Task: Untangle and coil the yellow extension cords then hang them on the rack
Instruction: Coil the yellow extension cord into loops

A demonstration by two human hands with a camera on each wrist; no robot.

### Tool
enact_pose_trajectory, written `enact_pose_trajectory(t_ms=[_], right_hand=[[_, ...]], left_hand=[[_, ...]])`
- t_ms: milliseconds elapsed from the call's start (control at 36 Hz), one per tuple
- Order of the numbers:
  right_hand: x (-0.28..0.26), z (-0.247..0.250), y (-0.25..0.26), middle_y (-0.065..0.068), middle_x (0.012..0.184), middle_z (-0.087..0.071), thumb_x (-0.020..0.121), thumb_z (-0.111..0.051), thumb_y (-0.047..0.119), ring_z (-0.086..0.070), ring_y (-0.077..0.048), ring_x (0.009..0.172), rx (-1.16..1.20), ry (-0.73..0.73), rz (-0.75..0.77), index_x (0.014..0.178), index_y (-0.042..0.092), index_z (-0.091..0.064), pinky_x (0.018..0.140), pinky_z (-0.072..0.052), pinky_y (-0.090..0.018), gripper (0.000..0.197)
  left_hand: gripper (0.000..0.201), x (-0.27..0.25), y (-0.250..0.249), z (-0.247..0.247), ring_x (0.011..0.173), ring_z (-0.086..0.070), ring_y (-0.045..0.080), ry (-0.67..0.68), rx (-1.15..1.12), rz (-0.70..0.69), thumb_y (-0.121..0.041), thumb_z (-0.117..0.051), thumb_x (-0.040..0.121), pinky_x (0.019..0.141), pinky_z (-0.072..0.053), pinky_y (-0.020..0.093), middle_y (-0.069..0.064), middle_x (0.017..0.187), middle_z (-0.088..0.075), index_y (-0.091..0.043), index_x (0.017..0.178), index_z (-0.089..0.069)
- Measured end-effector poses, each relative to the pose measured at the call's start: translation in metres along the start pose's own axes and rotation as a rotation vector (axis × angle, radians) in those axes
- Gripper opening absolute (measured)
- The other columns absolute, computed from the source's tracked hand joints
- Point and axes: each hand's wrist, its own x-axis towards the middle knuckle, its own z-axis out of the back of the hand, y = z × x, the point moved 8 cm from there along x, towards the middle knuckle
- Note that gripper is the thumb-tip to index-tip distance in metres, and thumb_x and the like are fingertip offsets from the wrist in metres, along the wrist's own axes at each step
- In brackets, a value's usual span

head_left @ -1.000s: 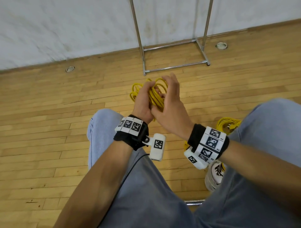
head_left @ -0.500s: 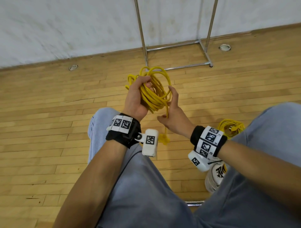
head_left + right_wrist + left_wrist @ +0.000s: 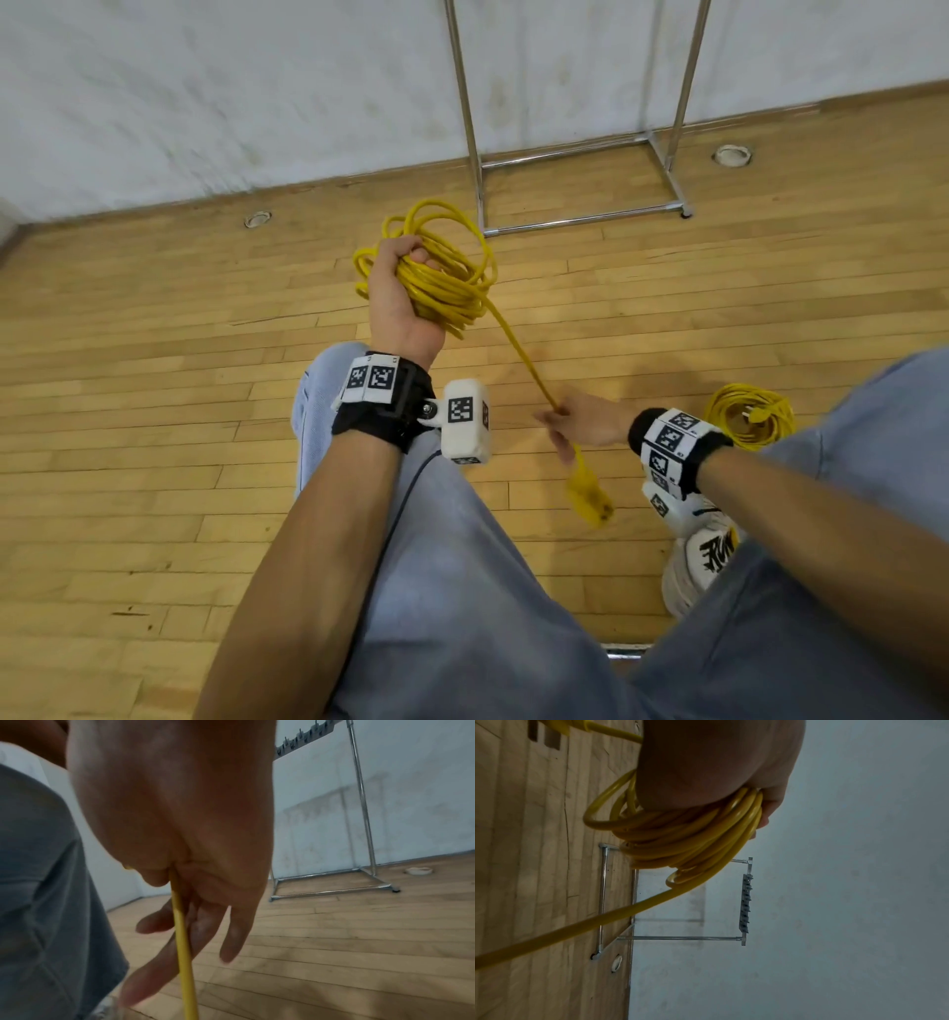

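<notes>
My left hand grips a coiled yellow extension cord, raised in front of my left knee. In the left wrist view the left hand has its fingers curled round the bundled loops of this coiled cord. One loose strand runs down and right from it to my right hand, which pinches it. Below that hand the cord's socket end dangles, blurred. In the right wrist view the strand passes between thumb and fingers of the right hand. The metal rack stands by the wall.
A second yellow cord coil lies on the wooden floor by my right leg, above my white shoe. The rack's hook bar shows in the left wrist view. Round floor sockets sit near the wall. My knees fill the lower frame.
My left hand lifted the coil up and away. My right hand left the coil and slid down the loose strand to the right, drawing it straight, and the socket end now swings below it.
</notes>
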Motion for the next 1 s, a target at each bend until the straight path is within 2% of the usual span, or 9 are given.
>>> enact_pose_trajectory(t_ms=[56,111,194,306,444,611,750,861,1000], right_hand=[[-0.003,-0.006,-0.014,-0.004,0.063,-0.073,0.106,-0.025,0.062,-0.068,-0.014,0.061,0.031,0.061,-0.066,0.067,0.011,-0.066,0.097,-0.052,-0.040,0.076],[-0.006,0.000,-0.024,-0.004,0.061,-0.066,0.105,-0.025,0.063,-0.060,-0.016,0.052,0.083,0.041,-0.153,0.077,0.012,-0.058,0.078,-0.056,-0.036,0.067],[-0.011,0.024,-0.030,-0.002,0.062,-0.052,0.109,-0.030,0.054,-0.049,-0.018,0.053,0.127,-0.081,-0.253,0.087,0.012,-0.055,0.054,-0.049,-0.029,0.054],[-0.014,0.059,-0.038,0.000,0.060,-0.043,0.111,-0.035,0.042,-0.037,-0.016,0.047,0.084,-0.215,-0.277,0.090,0.008,-0.056,0.044,-0.033,-0.025,0.046],[-0.018,0.089,-0.044,-0.002,0.059,-0.044,0.110,-0.044,0.031,-0.039,-0.016,0.049,0.081,-0.342,-0.267,0.067,0.013,-0.047,0.046,-0.031,-0.027,0.046],[-0.020,0.091,-0.032,-0.002,0.062,-0.046,0.107,-0.051,0.036,-0.042,-0.017,0.053,0.056,-0.317,-0.240,0.073,0.012,-0.050,0.049,-0.031,-0.029,0.041],[-0.033,0.091,0.026,0.004,0.060,-0.049,0.104,-0.056,0.042,-0.042,-0.005,0.045,0.006,-0.258,0.045,0.080,0.014,-0.065,0.047,-0.032,-0.020,0.038],[-0.053,0.072,0.067,0.009,0.057,-0.047,0.105,-0.047,0.050,-0.041,-0.007,0.049,0.099,-0.145,0.290,0.080,0.016,-0.071,0.053,-0.037,-0.021,0.049],[-0.058,0.038,0.072,0.009,0.055,-0.043,0.107,-0.039,0.052,-0.037,-0.013,0.052,0.041,0.065,0.317,0.077,0.016,-0.069,0.057,-0.035,-0.029,0.056]], left_hand=[[0.017,-0.001,0.000,0.001,0.050,-0.050,0.010,0.006,-0.017,0.005,-0.008,-0.063,0.088,0.053,-0.047,0.024,-0.005,0.058,-0.053,-0.014,0.073,-0.056],[0.014,0.000,-0.001,0.002,0.051,-0.050,0.011,0.016,-0.013,0.005,-0.008,-0.064,0.086,0.054,-0.047,0.024,-0.005,0.058,-0.053,-0.014,0.075,-0.057],[0.010,0.000,0.001,0.002,0.051,-0.049,0.010,0.051,-0.014,0.038,-0.010,-0.063,0.088,0.055,-0.046,0.023,-0.005,0.058,-0.052,-0.011,0.080,-0.059],[0.008,-0.006,0.006,-0.004,0.048,-0.051,0.008,0.115,0.071,0.123,-0.016,-0.062,0.088,0.056,-0.044,0.019,-0.008,0.055,-0.053,-0.010,0.084,-0.062],[0.014,-0.018,0.016,-0.014,0.045,-0.048,0.007,0.226,0.256,0.161,-0.024,-0.060,0.085,0.060,-0.042,0.027,-0.011,0.050,-0.049,-0.011,0.084,-0.066],[0.017,-0.024,0.024,-0.010,0.048,-0.050,0.006,0.217,0.294,0.185,-0.028,-0.064,0.085,0.064,-0.042,0.025,-0.011,0.053,-0.052,-0.012,0.087,-0.065],[0.019,-0.014,0.025,0.002,0.061,-0.056,0.007,0.168,0.185,0.190,-0.030,-0.073,0.093,0.071,-0.047,0.020,-0.006,0.070,-0.062,-0.013,0.096,-0.065],[0.022,-0.006,0.018,0.008,0.066,-0.061,0.009,0.129,0.100,0.166,-0.033,-0.076,0.090,0.067,-0.056,0.029,-0.004,0.076,-0.066,-0.016,0.095,-0.063],[0.019,-0.002,0.004,0.010,0.066,-0.060,0.012,0.083,0.060,0.108,-0.017,-0.081,0.085,0.073,-0.054,0.029,-0.003,0.072,-0.062,-0.014,0.090,-0.062]])
